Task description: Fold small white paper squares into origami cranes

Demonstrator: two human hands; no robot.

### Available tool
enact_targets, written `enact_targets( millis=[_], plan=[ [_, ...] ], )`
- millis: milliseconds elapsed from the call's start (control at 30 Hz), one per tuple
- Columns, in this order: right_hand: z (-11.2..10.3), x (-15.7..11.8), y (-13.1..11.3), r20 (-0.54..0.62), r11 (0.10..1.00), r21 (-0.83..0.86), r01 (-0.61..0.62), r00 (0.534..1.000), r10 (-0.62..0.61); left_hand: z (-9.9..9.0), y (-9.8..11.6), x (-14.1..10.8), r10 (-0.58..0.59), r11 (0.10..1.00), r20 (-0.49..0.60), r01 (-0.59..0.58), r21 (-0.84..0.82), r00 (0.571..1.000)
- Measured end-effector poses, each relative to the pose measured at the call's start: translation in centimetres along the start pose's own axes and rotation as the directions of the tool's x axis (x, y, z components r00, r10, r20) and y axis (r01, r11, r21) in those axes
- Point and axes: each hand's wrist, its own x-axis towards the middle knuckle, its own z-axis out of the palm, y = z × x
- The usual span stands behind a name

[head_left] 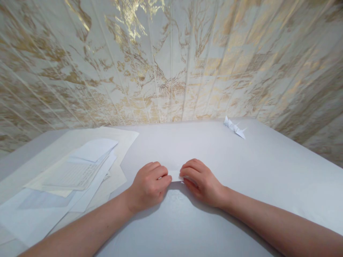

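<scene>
Centrally, the left hand (pixel 151 182) is gripping one end of a small white paper (pixel 175 176), its thumb and curled fingers pinching together, while the right hand (pixel 202 184) is pinching the opposite end in a grip of its own. The paper is lying directly between the two grips, low over the counter (pixel 249 171); whether it is touching the surface is hard to tell. Its visible part is forming a narrow strip, the long axis running left to right across the view and roughly level, each end pointing into a hand. The fingers are covering both ends, so they are hiding the paper's full length and any folds there.

Farther out on the left, loose sheets (pixel 118 135) are overlapping in a spread beside the left forearm (pixel 88 225), which is covering part of them; the picture's left edge is cutting some off. Among them a sheet with rows of marks (pixel 71 175) is resting, too small to read. Well apart, toward the counter's far right corner, folded white paper shapes (pixel 234 127) are sitting in a slanting row, their number hard to make out. Behind, a white-and-gold backdrop (pixel 171 71) is rising.
</scene>
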Motion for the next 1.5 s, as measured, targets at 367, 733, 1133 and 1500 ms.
enact_targets(
  millis=[367, 733, 1133, 1500],
  plan=[
    [0.0, 0.3, -0.5, 0.257, 0.998, -0.060, 0.014, 0.966, 0.002, -1.6, 0.4, 0.9, -0.247, 0.935, 0.539, 0.345, -0.087, 0.805],
    [0.6, 0.6, -0.1, 0.237, 0.983, 0.026, -0.180, 0.957, 0.169, -1.3, -0.4, 1.6, -0.366, 0.792, 0.623, 0.583, -0.181, 0.691],
    [0.8, 1.6, 0.3, 0.298, 0.958, 0.039, -0.284, 0.919, 0.260, -0.9, -1.6, 2.0, -0.399, 0.774, 0.627, 0.612, -0.162, 0.670],
    [1.0, 2.6, 0.4, 0.343, 0.918, -0.033, -0.394, 0.858, 0.381, -0.4, -0.7, 1.9, -0.477, 0.754, 0.589, 0.648, -0.108, 0.652]
  ],
)
